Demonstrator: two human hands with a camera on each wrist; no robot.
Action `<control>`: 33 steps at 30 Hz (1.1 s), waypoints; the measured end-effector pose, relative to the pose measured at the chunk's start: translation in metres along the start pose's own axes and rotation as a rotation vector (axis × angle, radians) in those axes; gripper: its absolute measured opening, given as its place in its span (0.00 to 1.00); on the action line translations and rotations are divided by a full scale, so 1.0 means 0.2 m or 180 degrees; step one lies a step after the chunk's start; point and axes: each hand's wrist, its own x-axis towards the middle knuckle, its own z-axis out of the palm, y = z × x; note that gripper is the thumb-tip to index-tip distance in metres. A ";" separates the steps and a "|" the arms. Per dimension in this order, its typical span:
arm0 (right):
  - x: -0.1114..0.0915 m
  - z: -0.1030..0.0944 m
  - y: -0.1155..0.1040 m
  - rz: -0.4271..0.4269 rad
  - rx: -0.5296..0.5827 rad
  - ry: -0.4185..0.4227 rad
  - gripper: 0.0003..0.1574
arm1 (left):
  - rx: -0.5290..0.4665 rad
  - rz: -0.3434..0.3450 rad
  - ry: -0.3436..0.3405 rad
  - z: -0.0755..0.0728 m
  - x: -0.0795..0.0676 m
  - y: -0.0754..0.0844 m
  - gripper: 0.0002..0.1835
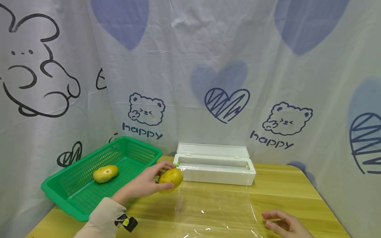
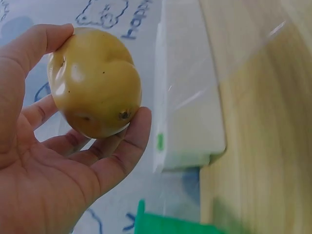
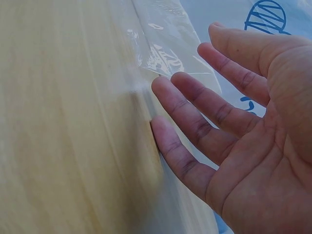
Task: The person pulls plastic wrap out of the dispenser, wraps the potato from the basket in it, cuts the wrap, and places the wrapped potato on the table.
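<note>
My left hand (image 1: 146,183) grips a yellow potato (image 1: 175,177) between thumb and fingers, held up in front of the left end of a white cling film box (image 1: 217,177). In the left wrist view the potato (image 2: 97,80) is smooth and glossy, with small dark eyes. Clear cling film (image 1: 214,205) stretches from the box across the table towards me. Near the film's right edge, my right hand (image 1: 285,224) holds nothing. Its fingers are loosely extended in the right wrist view, close by the film (image 3: 168,56).
A green plastic basket (image 1: 59,195) stands on the left of the wooden table (image 1: 297,188), with a second yellow potato (image 1: 105,174) inside. The box's lid (image 1: 212,149) is raised at the back. A printed curtain (image 1: 184,66) hangs behind the table.
</note>
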 end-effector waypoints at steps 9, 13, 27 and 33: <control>-0.01 0.01 -0.01 0.0012 0.0039 -0.0021 0.32 | -0.0034 0.0217 -0.0151 0.19 0.08 0.04 0.27; 0.00 0.01 -0.01 0.0030 0.0037 -0.0016 0.32 | -0.0030 0.0297 -0.0204 0.27 0.11 0.05 0.26; -0.01 0.00 0.00 0.0006 0.0084 -0.0029 0.31 | 0.0066 0.0306 -0.0425 0.50 0.20 0.06 0.28; -0.01 0.00 0.01 -0.0012 0.0114 -0.0040 0.31 | 0.0365 0.0445 -0.0454 0.60 0.22 0.07 0.27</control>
